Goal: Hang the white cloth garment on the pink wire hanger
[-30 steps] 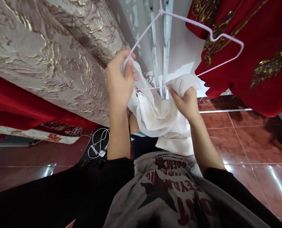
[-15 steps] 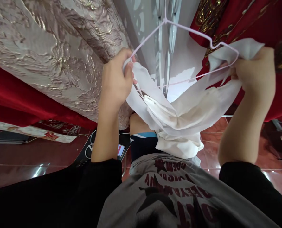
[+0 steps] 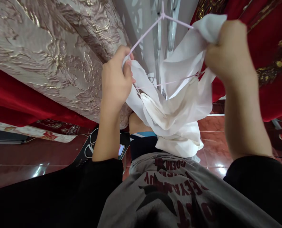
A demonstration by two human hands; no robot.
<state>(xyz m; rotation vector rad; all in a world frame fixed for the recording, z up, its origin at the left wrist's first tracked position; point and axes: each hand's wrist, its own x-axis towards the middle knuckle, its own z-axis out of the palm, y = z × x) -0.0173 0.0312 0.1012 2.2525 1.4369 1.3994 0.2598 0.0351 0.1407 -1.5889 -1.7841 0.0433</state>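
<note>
A thin pale pink clothes hanger (image 3: 145, 34) hangs in front of me with a sheer white garment (image 3: 179, 110) draped about it. My left hand (image 3: 117, 76) is closed at the hanger's left end, pinching the garment's edge against it. On the other side, my right hand (image 3: 228, 50) is closed on the garment's upper right part, whose cloth covers the hanger's right arm. The right fingertips are hidden behind the hand. The garment's lower folds bunch up near my lap, and the hanger's bottom bar runs across its opening.
Shiny pinkish embroidered fabric (image 3: 60, 53) hangs close on the left. Red cloth with gold trim (image 3: 274, 76) hangs at right. A phone (image 3: 121, 149) and white cable (image 3: 90, 148) lie on a black surface by my left forearm. Metal bars stand behind the hanger.
My right hand has moved left and up, drawing the garment's right side over the hanger's right end, which was bare before. My left hand has stayed almost still.
</note>
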